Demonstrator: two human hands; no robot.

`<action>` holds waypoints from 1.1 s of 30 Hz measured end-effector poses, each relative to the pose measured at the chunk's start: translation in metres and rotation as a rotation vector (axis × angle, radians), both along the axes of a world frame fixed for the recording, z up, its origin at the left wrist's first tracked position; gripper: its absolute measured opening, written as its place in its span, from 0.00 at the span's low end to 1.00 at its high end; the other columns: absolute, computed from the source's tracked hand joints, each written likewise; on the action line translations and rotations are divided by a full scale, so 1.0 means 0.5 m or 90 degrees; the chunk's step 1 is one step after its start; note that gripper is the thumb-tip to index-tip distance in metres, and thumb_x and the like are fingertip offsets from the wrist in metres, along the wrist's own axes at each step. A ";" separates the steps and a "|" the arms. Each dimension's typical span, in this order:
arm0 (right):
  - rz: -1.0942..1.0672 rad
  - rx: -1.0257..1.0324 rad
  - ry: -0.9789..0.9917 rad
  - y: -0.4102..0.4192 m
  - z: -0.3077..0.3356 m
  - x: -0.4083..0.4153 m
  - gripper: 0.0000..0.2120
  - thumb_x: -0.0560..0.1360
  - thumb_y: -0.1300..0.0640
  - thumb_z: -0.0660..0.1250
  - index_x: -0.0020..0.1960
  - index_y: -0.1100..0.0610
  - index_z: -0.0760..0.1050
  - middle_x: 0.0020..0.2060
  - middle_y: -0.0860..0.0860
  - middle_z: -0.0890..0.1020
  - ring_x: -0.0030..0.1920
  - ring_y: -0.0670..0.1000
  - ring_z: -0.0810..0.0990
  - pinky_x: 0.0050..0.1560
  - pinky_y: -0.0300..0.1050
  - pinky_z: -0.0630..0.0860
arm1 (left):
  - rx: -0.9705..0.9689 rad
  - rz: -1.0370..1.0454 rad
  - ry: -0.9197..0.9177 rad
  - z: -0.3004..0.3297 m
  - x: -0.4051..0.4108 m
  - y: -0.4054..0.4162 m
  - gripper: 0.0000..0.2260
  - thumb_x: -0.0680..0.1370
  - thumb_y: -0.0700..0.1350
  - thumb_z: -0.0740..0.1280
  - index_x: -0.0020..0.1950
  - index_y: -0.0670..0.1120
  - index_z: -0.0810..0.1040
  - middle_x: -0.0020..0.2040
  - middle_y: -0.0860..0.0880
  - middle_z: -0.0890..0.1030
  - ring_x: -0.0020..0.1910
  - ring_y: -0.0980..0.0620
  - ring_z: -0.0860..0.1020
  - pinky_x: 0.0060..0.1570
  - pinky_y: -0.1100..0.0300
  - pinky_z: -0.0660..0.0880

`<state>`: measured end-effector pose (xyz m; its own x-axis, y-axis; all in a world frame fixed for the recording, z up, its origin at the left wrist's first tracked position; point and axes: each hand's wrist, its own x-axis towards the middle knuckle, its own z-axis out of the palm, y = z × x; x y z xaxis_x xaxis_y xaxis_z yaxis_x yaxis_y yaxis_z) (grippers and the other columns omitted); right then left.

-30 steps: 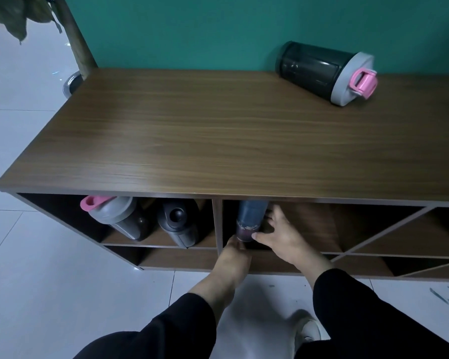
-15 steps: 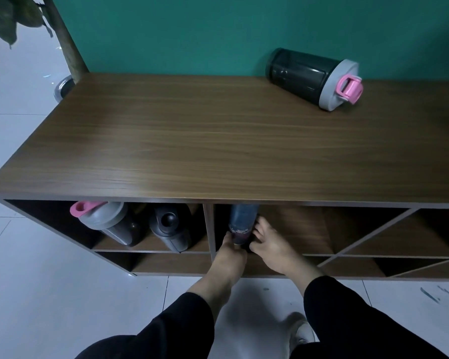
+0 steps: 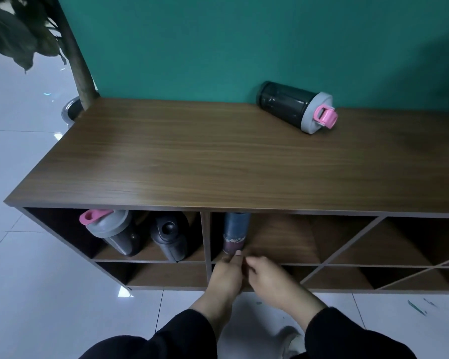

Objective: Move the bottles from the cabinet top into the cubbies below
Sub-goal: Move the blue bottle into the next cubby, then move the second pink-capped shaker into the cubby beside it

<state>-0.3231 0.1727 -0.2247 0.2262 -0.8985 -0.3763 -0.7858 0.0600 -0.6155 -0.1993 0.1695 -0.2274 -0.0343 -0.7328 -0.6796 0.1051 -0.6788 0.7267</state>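
A dark shaker bottle with a grey lid and pink cap lies on its side at the back of the wooden cabinet top, against the green wall. A slim blue bottle with a purple base stands in the second upper cubby, close to the divider. My left hand is just below and in front of it, fingertips touching its base but not wrapped around it. My right hand is beside the left, loosely curled, off the bottle and holding nothing.
The left upper cubby holds a grey-lidded, pink-capped shaker and a black bottle. The lower cubbies and the diagonal-divided ones to the right hold nothing. A potted plant trunk stands at the cabinet's left end.
Both hands were around the blue bottle inside the cubby; they have drawn back toward me and let go, and the bottle now stands on its own.
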 end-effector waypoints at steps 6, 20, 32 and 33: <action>-0.130 -0.319 -0.162 0.086 0.267 -0.017 0.15 0.76 0.43 0.65 0.34 0.48 0.76 0.27 0.49 0.80 0.29 0.46 0.78 0.34 0.47 0.75 | -0.040 -0.012 0.037 0.052 0.021 0.034 0.11 0.84 0.43 0.61 0.59 0.37 0.78 0.47 0.37 0.84 0.45 0.41 0.83 0.37 0.60 0.81; -0.470 -0.341 -0.105 -0.361 0.354 -0.210 0.54 0.64 0.43 0.79 0.80 0.50 0.50 0.76 0.57 0.60 0.73 0.57 0.66 0.72 0.49 0.64 | -0.042 0.013 0.028 0.088 0.047 0.030 0.07 0.83 0.43 0.61 0.54 0.45 0.79 0.40 0.44 0.84 0.37 0.46 0.81 0.39 0.57 0.74; -0.359 -0.389 0.065 -0.458 0.352 -0.214 0.44 0.64 0.47 0.80 0.74 0.51 0.63 0.69 0.58 0.68 0.67 0.60 0.72 0.66 0.48 0.68 | -0.016 -0.013 0.016 0.072 0.036 -0.008 0.05 0.84 0.43 0.61 0.52 0.47 0.76 0.39 0.46 0.83 0.30 0.51 0.78 0.30 0.63 0.70; -0.364 -0.416 0.053 -0.443 0.353 -0.207 0.43 0.64 0.47 0.80 0.73 0.50 0.63 0.68 0.58 0.69 0.66 0.59 0.73 0.65 0.45 0.67 | -0.019 -0.018 0.014 0.074 0.036 -0.007 0.05 0.84 0.43 0.61 0.53 0.46 0.76 0.40 0.46 0.83 0.32 0.51 0.78 0.31 0.63 0.70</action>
<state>-0.4264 -0.0489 -0.0483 -0.3310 -0.9074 0.2589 -0.7873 0.1143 -0.6059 -0.1815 0.1660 -0.1904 -0.0695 -0.7511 -0.6565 0.1023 -0.6600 0.7443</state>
